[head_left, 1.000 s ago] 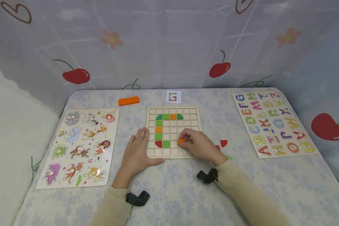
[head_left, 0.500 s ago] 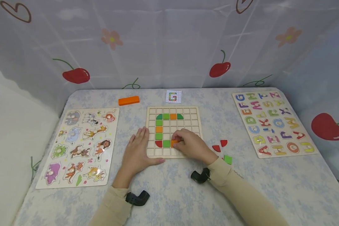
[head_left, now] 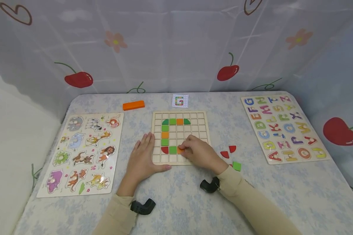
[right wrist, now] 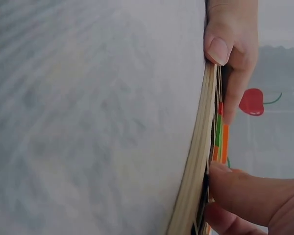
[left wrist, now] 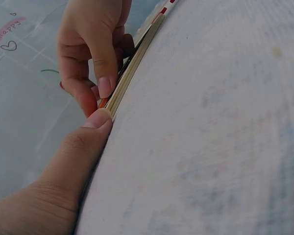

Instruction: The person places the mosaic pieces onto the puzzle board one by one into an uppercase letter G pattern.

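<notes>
orange square tile (head_left: pixel 180 150): flat, in grid board (head_left: pixel 204 129) near-edge row | right hand (head_left: pixel 200 153): apparently pinching it | left hand (head_left: pixel 142 160): flat, bracing board's near-left corner

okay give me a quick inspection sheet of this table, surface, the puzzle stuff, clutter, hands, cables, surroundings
Surface: table under pale floral cloth.
Job's things: grid board with green, orange and red tiles forming a partial letter; orange tile in the bottom row; pattern card behind it.
Clutter: animal puzzle, alphabet puzzle, orange bar, loose red pieces, green square.
Hands: left hand flat at the board's left edge; right hand pinches the orange tile.
Cables: nothing seen.
Surroundings: cherry-print curtain.
</notes>
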A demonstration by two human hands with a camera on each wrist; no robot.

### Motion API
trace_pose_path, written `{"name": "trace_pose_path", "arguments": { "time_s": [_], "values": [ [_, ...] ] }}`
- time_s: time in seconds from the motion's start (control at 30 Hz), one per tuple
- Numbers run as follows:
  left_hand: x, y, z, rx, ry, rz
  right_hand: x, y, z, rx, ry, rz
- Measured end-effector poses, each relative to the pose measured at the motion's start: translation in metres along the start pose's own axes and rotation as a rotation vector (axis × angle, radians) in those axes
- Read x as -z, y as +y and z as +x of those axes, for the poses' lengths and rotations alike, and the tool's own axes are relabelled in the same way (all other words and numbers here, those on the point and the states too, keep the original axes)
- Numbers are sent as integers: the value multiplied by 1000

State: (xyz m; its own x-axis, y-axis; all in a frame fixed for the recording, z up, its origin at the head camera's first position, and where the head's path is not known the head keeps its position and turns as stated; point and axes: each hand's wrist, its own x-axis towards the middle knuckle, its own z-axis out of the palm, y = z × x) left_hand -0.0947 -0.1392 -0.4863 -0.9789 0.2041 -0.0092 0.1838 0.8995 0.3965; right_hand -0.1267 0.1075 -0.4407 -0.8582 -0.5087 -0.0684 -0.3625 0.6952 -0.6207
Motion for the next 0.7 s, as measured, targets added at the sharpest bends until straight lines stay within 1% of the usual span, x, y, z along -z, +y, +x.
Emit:
{"name": "trace_pose_path", "arguments": {
  "time_s": [0.1, 0.2, 0.33, 0.5, 0.7],
  "values": [
    [0, 0, 0, 2, -2, -1, 6, 2, -6, 23, -18, 13],
    [0, 0, 0, 2, 1, -2, 17, 5, -15, 2, -12, 27],
    [1, 0, 0, -3, 6, 4, 36, 18, -29, -77, 28, 18],
    [1, 0, -1, -4, 7, -3, 56, 47, -47, -153, 65, -38],
    [1, 1, 0, -4, 1, -8, 74, 79, -71, -286, 61, -109]
  ]
}}
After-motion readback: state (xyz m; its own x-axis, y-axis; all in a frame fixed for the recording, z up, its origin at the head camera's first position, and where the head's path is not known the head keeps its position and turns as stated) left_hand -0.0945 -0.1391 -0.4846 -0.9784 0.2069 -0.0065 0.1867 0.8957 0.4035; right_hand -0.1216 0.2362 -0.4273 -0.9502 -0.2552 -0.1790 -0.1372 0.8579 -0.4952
